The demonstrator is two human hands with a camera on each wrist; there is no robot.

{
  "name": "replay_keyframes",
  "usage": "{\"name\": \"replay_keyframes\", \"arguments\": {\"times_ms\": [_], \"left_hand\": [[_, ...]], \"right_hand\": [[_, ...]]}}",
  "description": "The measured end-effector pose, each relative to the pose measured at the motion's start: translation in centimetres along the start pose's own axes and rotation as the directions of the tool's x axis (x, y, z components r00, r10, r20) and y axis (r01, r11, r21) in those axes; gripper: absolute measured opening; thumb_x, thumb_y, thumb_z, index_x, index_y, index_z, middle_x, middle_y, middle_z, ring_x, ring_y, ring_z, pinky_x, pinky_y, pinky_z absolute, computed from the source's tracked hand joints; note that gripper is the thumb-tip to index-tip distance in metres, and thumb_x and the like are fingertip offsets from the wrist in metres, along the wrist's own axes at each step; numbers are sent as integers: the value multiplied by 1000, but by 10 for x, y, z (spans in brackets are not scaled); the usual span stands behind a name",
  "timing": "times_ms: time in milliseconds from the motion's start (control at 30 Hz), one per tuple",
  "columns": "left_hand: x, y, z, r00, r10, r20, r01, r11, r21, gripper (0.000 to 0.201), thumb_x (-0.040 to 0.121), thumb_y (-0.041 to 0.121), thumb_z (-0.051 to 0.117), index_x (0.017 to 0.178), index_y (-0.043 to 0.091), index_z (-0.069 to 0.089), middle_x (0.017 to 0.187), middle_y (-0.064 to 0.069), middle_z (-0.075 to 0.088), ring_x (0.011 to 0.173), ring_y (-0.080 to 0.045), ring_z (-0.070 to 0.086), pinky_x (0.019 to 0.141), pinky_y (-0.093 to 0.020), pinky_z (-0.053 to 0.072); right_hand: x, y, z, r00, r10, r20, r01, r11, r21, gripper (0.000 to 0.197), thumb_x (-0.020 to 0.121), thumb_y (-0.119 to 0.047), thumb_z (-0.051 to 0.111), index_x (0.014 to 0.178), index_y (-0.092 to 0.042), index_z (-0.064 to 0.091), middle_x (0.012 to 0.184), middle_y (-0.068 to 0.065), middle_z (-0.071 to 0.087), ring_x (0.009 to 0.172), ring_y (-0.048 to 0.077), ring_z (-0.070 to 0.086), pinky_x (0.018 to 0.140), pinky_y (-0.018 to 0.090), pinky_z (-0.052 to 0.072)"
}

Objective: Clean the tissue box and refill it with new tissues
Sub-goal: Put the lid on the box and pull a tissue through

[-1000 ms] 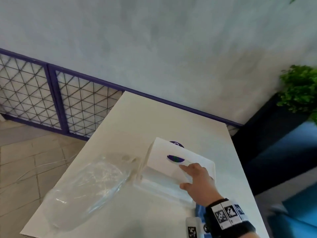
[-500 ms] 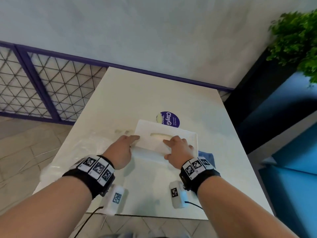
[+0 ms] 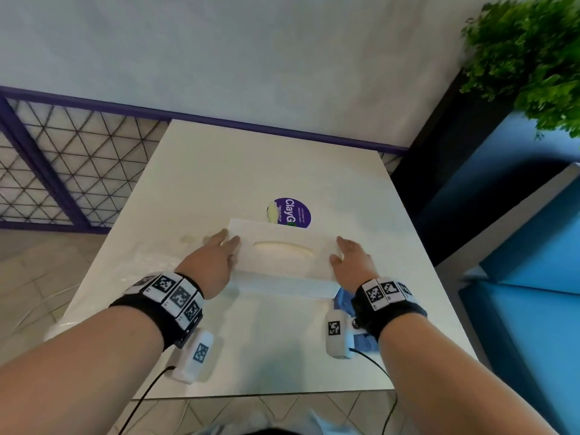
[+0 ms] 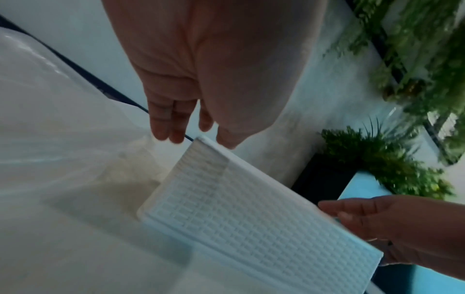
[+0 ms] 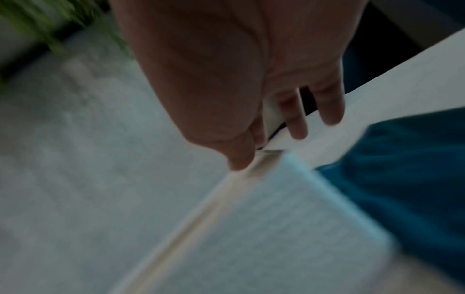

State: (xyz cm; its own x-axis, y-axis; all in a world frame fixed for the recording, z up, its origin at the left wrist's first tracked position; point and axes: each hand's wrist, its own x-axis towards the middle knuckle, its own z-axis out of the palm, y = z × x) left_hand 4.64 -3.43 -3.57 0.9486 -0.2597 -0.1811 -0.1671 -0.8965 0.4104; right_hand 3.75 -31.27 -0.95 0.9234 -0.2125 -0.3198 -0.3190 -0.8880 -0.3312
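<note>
The white tissue box (image 3: 282,262) lies flat on the white table (image 3: 251,171), its oval slot (image 3: 284,248) facing up. My left hand (image 3: 229,243) is at the box's left end, fingers straight down the side and thumb at the top edge. My right hand (image 3: 340,249) flanks the right end the same way, thumb on the lid. The left wrist view shows the box's ribbed side (image 4: 239,208) between my left hand (image 4: 196,137) and the right hand (image 4: 372,222). The blurred right wrist view shows straight fingers (image 5: 297,127) by the box corner (image 5: 289,218).
A crumpled clear plastic bag (image 3: 147,268) lies left of the box. A blue cloth (image 3: 343,301) sits under my right wrist. A purple round sticker (image 3: 292,213) is behind the box. A blue seat (image 3: 518,277) and a plant (image 3: 527,58) stand to the right, a purple mesh fence (image 3: 62,171) to the left.
A second ago only my right hand touched the tilted box. The left hand came in, the box now lies flat, and both hands have slid outward to its ends.
</note>
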Motion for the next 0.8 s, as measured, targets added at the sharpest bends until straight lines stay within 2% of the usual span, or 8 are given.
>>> {"name": "replay_keyframes", "arguments": {"times_ms": [133, 233, 333, 400, 500, 600, 700, 800], "left_hand": [[7, 8, 5, 998, -12, 54, 1, 981, 193, 54, 98, 18, 32, 150, 15, 19, 161, -6, 9, 143, -27, 25, 112, -39, 30], [11, 12, -1, 999, -3, 39, -9, 957, 290, 49, 94, 20, 34, 143, 16, 31, 154, -6, 25, 135, -28, 35, 104, -40, 38], [13, 18, -3, 1000, -3, 31, -8, 936, 351, 45, 92, 21, 35, 137, 16, 38, 146, -4, 36, 126, -26, 43, 100, -38, 39], [9, 21, -1, 999, -14, 40, -1, 933, 359, 47, 90, 17, 36, 137, 14, 39, 146, -5, 36, 127, -25, 44, 101, -36, 38], [0, 13, -2, 999, -31, 38, 16, 941, 337, 45, 88, 15, 37, 133, 13, 42, 144, -8, 37, 122, -25, 49, 99, -36, 42], [-9, 5, -5, 997, -52, 56, 34, 958, 285, 51, 88, 14, 38, 138, 13, 37, 153, -9, 25, 125, -28, 47, 101, -38, 41], [-11, 12, -4, 996, -75, 55, 58, 964, 260, 54, 87, 11, 38, 141, 11, 34, 156, -10, 19, 128, -29, 44, 104, -37, 39], [-12, 16, 1, 998, -57, 21, 50, 969, 244, 52, 89, 14, 38, 142, 12, 33, 157, -11, 17, 131, -29, 41, 106, -38, 36]], "right_hand": [[3, 7, 1, 985, 67, 157, -28, 970, -242, 59, 99, -37, 31, 150, -40, 0, 135, 3, 53, 129, 29, 36, 103, 48, 33], [6, 2, -2, 986, 43, 163, 24, 922, -387, 62, 99, -44, 29, 151, -32, -2, 137, -5, 50, 128, 27, 37, 101, 51, 30], [6, 1, 3, 986, 45, 163, 38, 882, -469, 65, 100, -36, 28, 151, -27, -10, 144, -6, 43, 129, 28, 40, 103, 53, 30], [4, 4, 5, 980, 22, 199, 59, 916, -396, 65, 101, -32, 27, 151, -26, -15, 151, -3, 37, 130, 30, 43, 107, 51, 30], [-2, 19, 9, 959, -105, 265, 112, 994, -12, 61, 103, -28, 30, 153, -26, -4, 144, 17, 46, 124, 32, 53, 99, 34, 39], [-20, 47, 29, 986, -127, 112, 100, 971, 217, 57, 100, -19, 36, 151, -33, 12, 143, 17, 47, 125, 33, 52, 100, 35, 43], [-32, 69, 54, 966, -71, 247, 73, 997, 2, 64, 100, -16, 39, 153, -30, 6, 157, 8, 25, 134, 26, 41, 106, 33, 35], [-24, 79, 74, 943, -46, 329, 121, 970, -210, 68, 100, -17, 37, 153, -26, -4, 161, -4, -13, 148, 18, 13, 118, 46, 19]]}}
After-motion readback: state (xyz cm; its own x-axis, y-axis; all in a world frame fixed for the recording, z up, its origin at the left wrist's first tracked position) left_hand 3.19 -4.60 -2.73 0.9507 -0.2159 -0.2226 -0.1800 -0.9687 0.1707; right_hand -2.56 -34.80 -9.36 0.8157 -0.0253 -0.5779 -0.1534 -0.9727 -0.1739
